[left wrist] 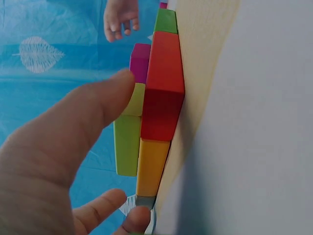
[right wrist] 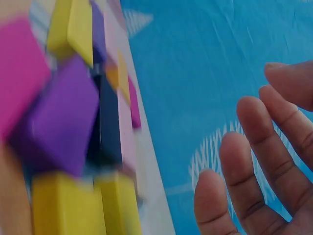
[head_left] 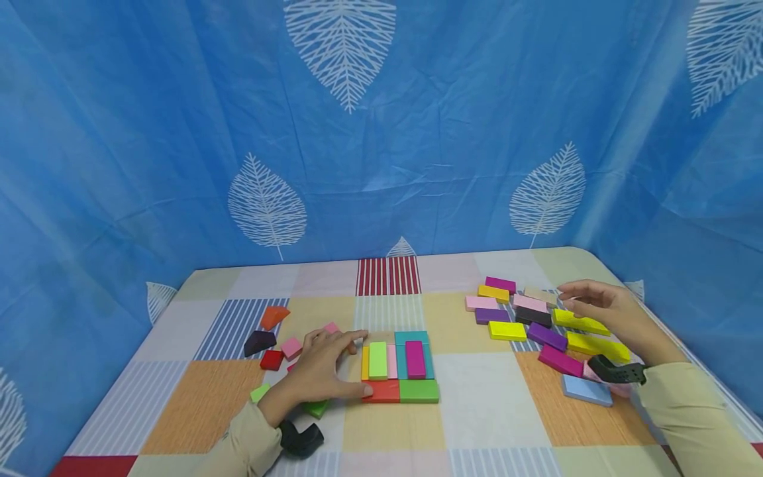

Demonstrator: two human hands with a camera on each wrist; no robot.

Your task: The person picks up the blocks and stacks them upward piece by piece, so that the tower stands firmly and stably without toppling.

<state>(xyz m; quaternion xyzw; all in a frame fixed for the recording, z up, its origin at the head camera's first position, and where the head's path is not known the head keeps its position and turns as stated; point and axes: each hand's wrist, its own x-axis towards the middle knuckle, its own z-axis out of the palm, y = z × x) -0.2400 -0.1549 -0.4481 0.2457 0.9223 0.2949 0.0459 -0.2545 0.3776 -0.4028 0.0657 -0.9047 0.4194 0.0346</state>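
Fingers and thumb spread apart, the person's left hand (head_left: 322, 369) straddles the left end of a flat block arrangement (head_left: 419, 391) on the patchwork-covered tabletop (head_left: 393, 430), with nothing in its grip that we can see. Its thumb lies at the left end of a red block (head_left: 381, 392); we cannot tell whether it touches. The forefinger reaches toward the far left corner, so the arrangement lies just to the right of these fingers, and the left hand is nearer to it. We see the red block's long axis running left to right; an orange block (head_left: 365, 364) behind it runs near to far, as does the raised lime block (head_left: 378, 361).

Well apart on our right, the person's right hand (head_left: 622, 319) hangs relaxed and holds nothing. We judge that a grasp there turns on the nearest yellow block (head_left: 578, 322), just below the fingers, its long axis mostly left to right, right end angled toward us.
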